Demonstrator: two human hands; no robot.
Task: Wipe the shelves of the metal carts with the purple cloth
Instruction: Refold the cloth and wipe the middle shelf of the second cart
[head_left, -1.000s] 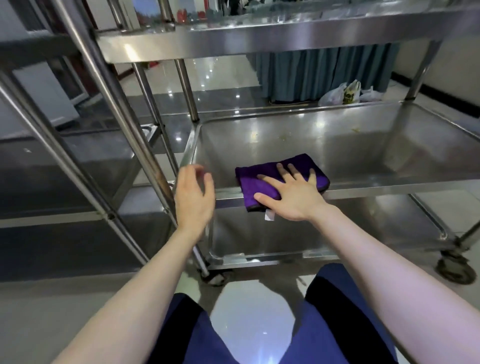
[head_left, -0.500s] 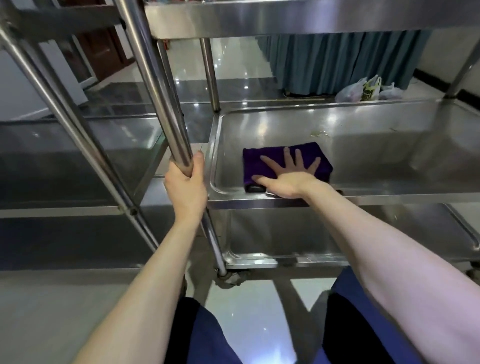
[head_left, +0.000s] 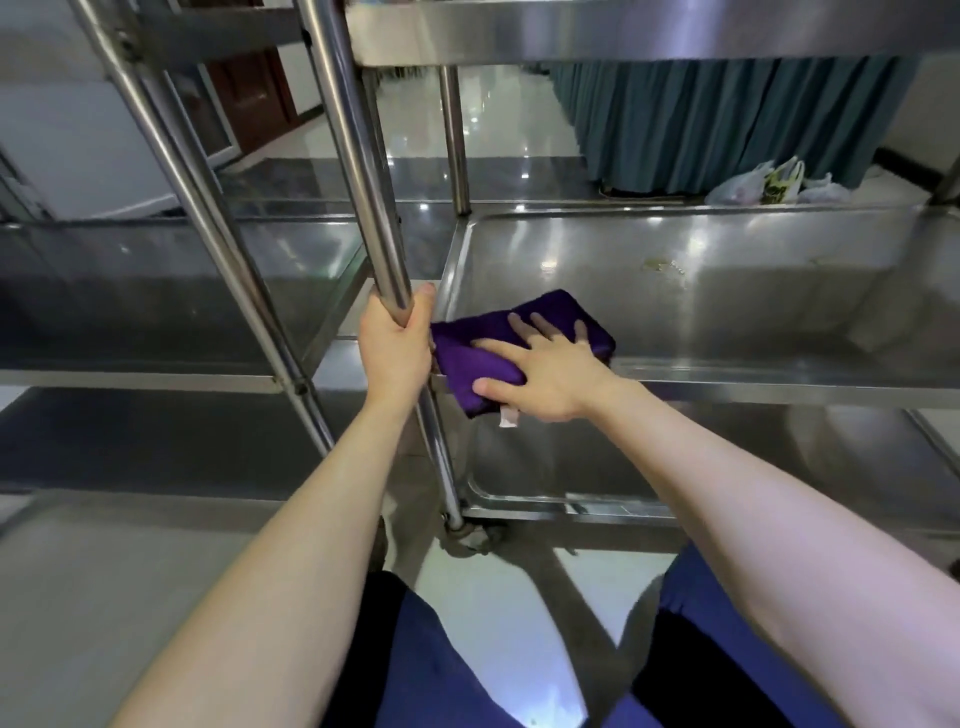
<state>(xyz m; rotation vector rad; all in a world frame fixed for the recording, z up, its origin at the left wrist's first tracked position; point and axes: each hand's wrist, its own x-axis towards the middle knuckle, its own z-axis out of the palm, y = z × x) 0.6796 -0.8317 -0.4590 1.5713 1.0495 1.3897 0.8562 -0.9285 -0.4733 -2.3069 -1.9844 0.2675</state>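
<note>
A folded purple cloth (head_left: 467, 358) lies over the near left corner of the middle shelf (head_left: 753, 306) of the metal cart in front of me, its near end with a small white tag hanging over the rim. My right hand (head_left: 550, 374) presses flat on the cloth, fingers spread, thumb along its near edge. My left hand (head_left: 397, 343) is wrapped around the cart's near left upright post (head_left: 358, 156) just above that shelf. A few yellowish specks (head_left: 660, 266) sit farther back on the shelf.
A second metal cart (head_left: 171, 291) stands close on the left, its posts slanting across the view. The top shelf (head_left: 649, 31) overhangs above; a lower shelf (head_left: 727, 467) lies beneath. A caster (head_left: 467, 538) rests on the glossy floor. Teal curtain and plastic bags (head_left: 769, 182) are behind.
My left hand went from open beside the post to gripping it. My right hand slid the cloth into the shelf and back toward the near left corner, now overhanging the rim.
</note>
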